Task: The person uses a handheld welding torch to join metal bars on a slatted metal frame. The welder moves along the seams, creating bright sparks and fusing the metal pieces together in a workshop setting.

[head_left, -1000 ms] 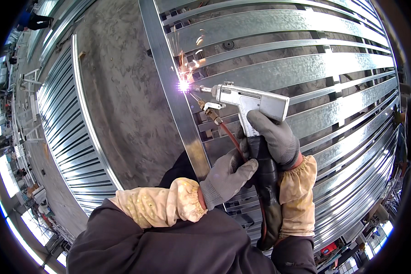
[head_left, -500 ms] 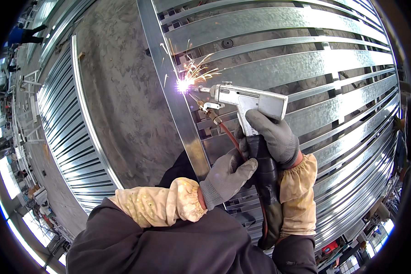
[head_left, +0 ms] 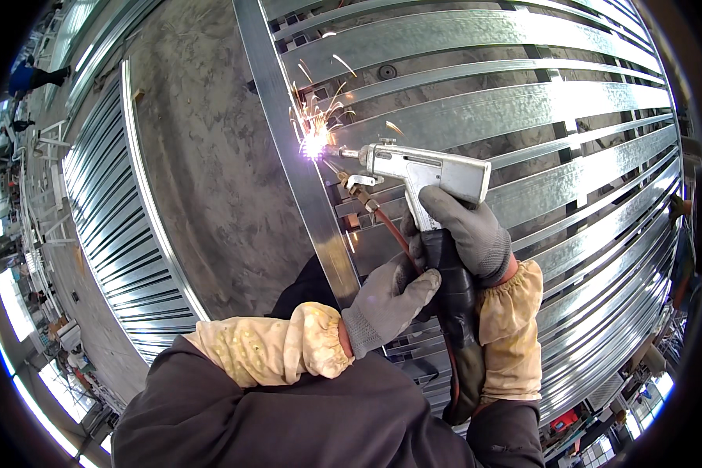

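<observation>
A silver handheld welding gun (head_left: 429,168) points left, and its nozzle meets a bright arc (head_left: 314,146) throwing sparks. The arc burns at the inner edge of a long metal beam (head_left: 285,148), where a cross slat joins it. My right hand (head_left: 476,238), in a grey glove, is wrapped round the gun's grip just above its black-wrapped cable (head_left: 456,312). My gloved left hand (head_left: 390,300) is closed at the lower grip, its thumb against the black wrapping. A thin reddish hose (head_left: 391,228) passes by its fingers up to a brass fitting below the nozzle. Some left fingertips are hidden.
Shiny metal slats (head_left: 476,113) of the frame spread to the right, with gaps between them. Another slatted panel (head_left: 121,210) lies on the concrete floor (head_left: 203,148) at left. A person in blue (head_left: 27,79) is at the far upper left.
The sparks now spray more upward, with a few glowing bits lower by the beam. My hands and the gun have barely moved. The far person has shifted slightly.
</observation>
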A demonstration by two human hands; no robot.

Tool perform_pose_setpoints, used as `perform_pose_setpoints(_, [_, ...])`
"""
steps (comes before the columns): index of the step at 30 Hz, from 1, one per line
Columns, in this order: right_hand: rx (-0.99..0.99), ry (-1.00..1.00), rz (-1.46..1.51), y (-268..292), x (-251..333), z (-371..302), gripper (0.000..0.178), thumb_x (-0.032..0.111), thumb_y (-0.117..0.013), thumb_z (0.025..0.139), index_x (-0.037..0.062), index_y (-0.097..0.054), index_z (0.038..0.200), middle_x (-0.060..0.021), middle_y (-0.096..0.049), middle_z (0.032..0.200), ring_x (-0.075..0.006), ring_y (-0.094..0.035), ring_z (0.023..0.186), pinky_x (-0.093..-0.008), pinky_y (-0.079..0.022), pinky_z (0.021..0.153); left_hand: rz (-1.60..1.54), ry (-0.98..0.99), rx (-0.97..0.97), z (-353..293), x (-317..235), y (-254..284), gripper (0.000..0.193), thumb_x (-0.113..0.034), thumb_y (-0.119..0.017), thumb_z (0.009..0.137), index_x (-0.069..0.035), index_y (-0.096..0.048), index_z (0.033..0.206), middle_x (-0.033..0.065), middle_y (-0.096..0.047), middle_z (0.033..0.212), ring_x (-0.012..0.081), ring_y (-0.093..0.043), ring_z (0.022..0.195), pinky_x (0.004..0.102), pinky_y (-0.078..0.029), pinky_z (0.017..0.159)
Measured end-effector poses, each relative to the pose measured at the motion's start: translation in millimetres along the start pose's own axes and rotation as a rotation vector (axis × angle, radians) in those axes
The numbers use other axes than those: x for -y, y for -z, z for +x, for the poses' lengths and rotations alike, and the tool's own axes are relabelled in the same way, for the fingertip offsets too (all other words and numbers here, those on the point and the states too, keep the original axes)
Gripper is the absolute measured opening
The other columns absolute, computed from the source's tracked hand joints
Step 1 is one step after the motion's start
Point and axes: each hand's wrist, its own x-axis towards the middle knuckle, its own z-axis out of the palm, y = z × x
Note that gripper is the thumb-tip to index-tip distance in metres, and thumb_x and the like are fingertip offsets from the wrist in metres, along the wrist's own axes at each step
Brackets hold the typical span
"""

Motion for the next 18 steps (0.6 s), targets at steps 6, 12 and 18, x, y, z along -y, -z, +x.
perform_pose_setpoints(6, [0.020, 0.001, -0.004, 1.2, -0.7, -1.5, 0.032, 0.030, -0.057, 0.097, -0.0017, -0.060, 0.096, -0.0097, -0.064, 0.075, -0.0162, -0.062, 0.056, -0.0272, -0.051, 0.050, 0.058, 0.030, -0.003, -1.5, -5.7, -3.2, 0.027, -0.009, -0.048, 0.098, 0.000, -0.050, 0.124, -0.0032, -0.049, 0.085, 0.0026, -0.041, 0.069, 0.0171, -0.038, 0.060])
perform_pose_setpoints(12, [0.010, 0.068, -0.040, 4.6, -7.8, -1.4, 0.032, 0.030, -0.057, 0.096, -0.0016, -0.060, 0.096, -0.0100, -0.064, 0.075, -0.0163, -0.062, 0.056, -0.0274, -0.051, 0.050, 0.116, 0.074, 0.001, -3.9, -6.1, -3.0, 0.028, -0.011, -0.047, 0.099, 0.000, -0.051, 0.124, -0.0048, -0.048, 0.082, 0.0022, -0.040, 0.068, 0.0172, -0.037, 0.059])
perform_pose_setpoints(18, [0.006, 0.117, -0.103, 9.5, -14.7, 0.4, 0.030, 0.029, -0.057, 0.097, -0.0014, -0.060, 0.098, -0.0099, -0.064, 0.075, -0.0166, -0.062, 0.056, -0.0275, -0.051, 0.050, 0.136, 0.121, 0.000, -3.6, -1.8, -0.3, 0.029, -0.014, -0.049, 0.099, -0.001, -0.051, 0.125, -0.0059, -0.047, 0.080, 0.0025, -0.039, 0.066, 0.0180, -0.035, 0.056])
